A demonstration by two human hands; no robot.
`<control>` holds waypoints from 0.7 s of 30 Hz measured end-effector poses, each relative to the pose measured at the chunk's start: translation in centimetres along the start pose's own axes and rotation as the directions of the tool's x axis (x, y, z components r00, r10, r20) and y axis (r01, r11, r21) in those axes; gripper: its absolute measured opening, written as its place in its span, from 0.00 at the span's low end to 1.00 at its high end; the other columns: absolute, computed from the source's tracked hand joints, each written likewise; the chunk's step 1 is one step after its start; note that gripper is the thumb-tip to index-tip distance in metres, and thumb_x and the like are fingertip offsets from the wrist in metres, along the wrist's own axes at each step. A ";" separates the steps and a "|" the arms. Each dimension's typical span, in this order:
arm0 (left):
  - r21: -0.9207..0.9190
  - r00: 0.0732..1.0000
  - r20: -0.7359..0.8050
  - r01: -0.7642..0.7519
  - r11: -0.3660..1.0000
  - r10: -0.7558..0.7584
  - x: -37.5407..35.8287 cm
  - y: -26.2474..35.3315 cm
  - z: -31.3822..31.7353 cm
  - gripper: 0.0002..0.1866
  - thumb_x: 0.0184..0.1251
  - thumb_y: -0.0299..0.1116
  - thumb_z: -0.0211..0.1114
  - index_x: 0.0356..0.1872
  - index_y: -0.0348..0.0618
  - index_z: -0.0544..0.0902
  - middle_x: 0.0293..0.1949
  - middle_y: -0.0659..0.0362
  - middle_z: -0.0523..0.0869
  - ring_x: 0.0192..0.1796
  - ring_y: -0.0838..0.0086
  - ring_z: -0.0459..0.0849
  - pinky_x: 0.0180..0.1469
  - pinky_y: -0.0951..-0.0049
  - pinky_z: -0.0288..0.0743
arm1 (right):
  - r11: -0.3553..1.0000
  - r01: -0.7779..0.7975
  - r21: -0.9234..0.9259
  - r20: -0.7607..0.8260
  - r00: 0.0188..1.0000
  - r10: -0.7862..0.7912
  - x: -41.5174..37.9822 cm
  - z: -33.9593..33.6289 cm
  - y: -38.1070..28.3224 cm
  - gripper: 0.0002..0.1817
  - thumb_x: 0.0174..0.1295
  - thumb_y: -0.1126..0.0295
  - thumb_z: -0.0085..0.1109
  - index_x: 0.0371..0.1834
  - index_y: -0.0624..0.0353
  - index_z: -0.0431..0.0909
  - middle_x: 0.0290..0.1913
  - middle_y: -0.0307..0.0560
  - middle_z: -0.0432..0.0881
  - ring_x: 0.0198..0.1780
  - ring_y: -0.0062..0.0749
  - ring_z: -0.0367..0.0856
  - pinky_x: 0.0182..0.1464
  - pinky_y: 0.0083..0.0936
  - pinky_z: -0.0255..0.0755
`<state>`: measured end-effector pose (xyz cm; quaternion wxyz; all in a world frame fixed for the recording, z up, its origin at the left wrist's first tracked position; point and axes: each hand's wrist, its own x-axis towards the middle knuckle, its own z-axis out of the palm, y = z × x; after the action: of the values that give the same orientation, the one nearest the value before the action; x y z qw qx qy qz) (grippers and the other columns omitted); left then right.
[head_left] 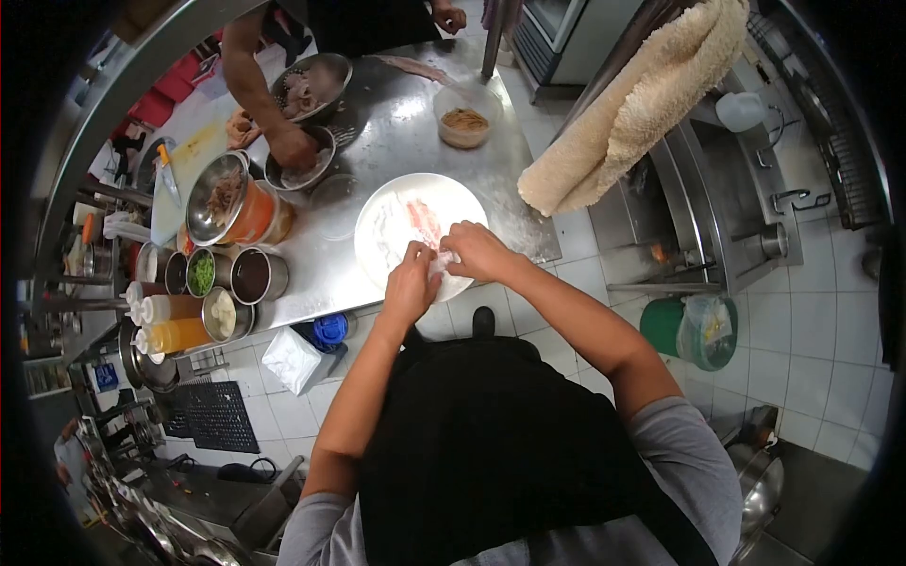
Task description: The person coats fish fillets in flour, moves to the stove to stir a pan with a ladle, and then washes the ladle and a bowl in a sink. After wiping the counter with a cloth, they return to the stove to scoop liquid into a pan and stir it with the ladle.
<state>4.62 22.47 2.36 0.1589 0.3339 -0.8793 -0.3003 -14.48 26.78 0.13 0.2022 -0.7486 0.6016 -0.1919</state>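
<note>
A large white plate [371,247] stands at the near edge of the metal table. White powder lies on it, along with a pinkish-orange strip of raw meat or fish [422,219]; I cannot tell which. Over the plate's near side, my left hand [411,285] and my right hand [475,251] come close together, fingers bent and pinching. Between them is a pale, powder-coated piece of food [441,265], partly hidden by the fingers.
Across the table, another person's hand [293,148] reaches into a metal bowl [324,171]. A plastic tub [463,139] with brown crumbs stands beyond the plate. Left are metal containers [260,275] and sauce bottles [175,334]. A rolled beige towel [628,113] hangs at right.
</note>
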 end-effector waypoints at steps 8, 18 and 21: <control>0.053 1.000 -0.013 -0.013 0.998 0.014 1.1 -1.4 0.8 0.17 0.54 0.25 0.67 0.46 0.36 0.80 0.45 0.48 0.79 0.43 0.49 0.82 0.45 0.56 0.77 | 0.996 -0.047 0.075 -0.142 0.988 0.057 0.0 0.1 0.2 0.19 0.49 0.70 0.67 0.48 0.59 0.81 0.45 0.53 0.77 0.52 0.49 0.75 0.54 0.41 0.71; 0.094 1.000 -0.024 0.013 0.995 -0.011 2.0 -0.3 0.5 0.23 0.52 0.24 0.68 0.51 0.34 0.76 0.46 0.44 0.79 0.42 0.48 0.83 0.44 0.55 0.78 | 0.996 0.062 0.070 -0.170 0.984 -0.050 0.8 0.1 -0.2 0.19 0.46 0.69 0.70 0.43 0.60 0.81 0.46 0.49 0.75 0.52 0.46 0.73 0.55 0.39 0.69; 0.026 0.998 -0.040 0.046 0.999 -0.045 1.8 -0.3 0.9 0.22 0.52 0.24 0.68 0.51 0.34 0.76 0.46 0.44 0.80 0.44 0.47 0.82 0.46 0.55 0.77 | 0.998 0.060 0.011 -0.093 0.994 -0.058 1.0 -0.1 -0.3 0.20 0.45 0.65 0.71 0.42 0.59 0.81 0.44 0.51 0.76 0.52 0.46 0.73 0.55 0.39 0.69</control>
<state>3.04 21.44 1.61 0.1649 0.3618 -0.8721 -0.2852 -14.14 25.87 0.40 0.1734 -0.7549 0.5866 -0.2367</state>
